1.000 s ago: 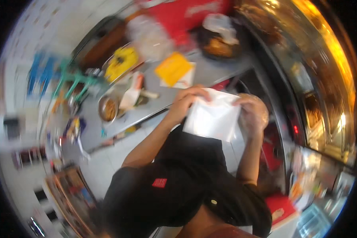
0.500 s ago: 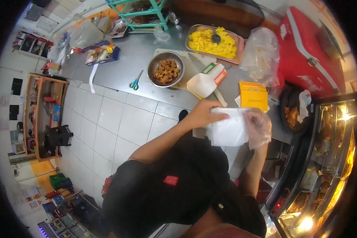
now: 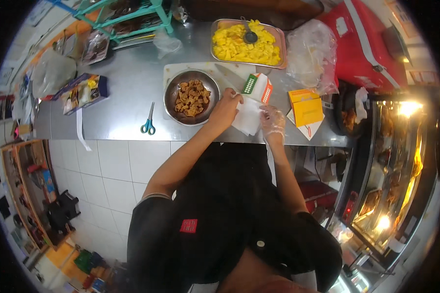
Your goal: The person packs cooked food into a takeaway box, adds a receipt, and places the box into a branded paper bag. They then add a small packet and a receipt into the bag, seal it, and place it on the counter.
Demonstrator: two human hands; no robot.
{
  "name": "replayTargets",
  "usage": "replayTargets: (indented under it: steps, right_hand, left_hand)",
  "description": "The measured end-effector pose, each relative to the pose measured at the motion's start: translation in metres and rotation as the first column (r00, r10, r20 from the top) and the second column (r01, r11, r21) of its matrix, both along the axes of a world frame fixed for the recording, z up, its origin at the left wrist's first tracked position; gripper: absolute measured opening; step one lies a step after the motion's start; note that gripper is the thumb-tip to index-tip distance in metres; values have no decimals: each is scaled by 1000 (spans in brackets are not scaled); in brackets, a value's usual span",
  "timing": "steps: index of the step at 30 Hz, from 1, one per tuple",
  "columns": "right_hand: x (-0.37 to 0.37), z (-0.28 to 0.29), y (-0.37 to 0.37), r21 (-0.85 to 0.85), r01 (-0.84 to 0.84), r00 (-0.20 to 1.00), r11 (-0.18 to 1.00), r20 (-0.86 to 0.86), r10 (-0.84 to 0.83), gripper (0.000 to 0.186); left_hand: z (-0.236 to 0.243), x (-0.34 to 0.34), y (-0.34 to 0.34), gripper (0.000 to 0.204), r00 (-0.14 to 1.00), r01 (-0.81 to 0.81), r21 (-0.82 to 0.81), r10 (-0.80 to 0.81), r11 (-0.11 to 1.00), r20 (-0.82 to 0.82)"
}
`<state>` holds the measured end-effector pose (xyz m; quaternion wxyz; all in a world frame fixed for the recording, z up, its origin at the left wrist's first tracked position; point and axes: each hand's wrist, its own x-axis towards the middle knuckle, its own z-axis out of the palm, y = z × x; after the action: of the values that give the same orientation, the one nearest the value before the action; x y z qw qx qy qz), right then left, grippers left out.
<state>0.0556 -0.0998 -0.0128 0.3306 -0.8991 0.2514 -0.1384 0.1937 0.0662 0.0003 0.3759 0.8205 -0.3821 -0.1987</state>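
My left hand [image 3: 224, 108] and my right hand [image 3: 273, 122], which wears a clear plastic glove, both hold a white paper bag [image 3: 247, 116] over the front edge of the steel counter [image 3: 122, 105]. Just left of my left hand sits a round metal bowl [image 3: 191, 97] of fried brown pieces on a white cutting board [image 3: 176, 68]. A knife [image 3: 231, 77] and a white, green and orange carton [image 3: 257, 87] lie beyond the bag.
A metal tray [image 3: 247, 43] of yellow food with a scoop stands at the back. Blue-handled scissors [image 3: 148, 122] lie at the left, yellow paper bags [image 3: 305, 108] at the right. A red cooler [image 3: 364, 41] and a lit display case [image 3: 396, 161] stand right.
The view has swung so the counter now lies straight ahead. My hands have lowered the white bag from chest height to the counter edge next to the bowl.
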Motion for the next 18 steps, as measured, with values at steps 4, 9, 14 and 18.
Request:
replayTargets:
  steps: [4,9,14,18]
  right_hand:
    - [13,30,17,-475,-82,994,876,20,103,23]
    - [45,4,36,-146,-292,772,945,-619,143,21]
    - [38,-22,34,-228,-356,812,906,-555,180,20]
    - [6,26,12,-313,-212,931,926,-352,95,22]
  left_hand:
    - [-8,-5,-4,46,999,8,86,-12,996,51]
    - [4,-3,-13,51,996,-28,124,18,992,86]
    - [4,-18,-11,45,926,-84,411,-81,908,370]
    - [-8,-23,-14,49,928,-81,553,-140,829,346]
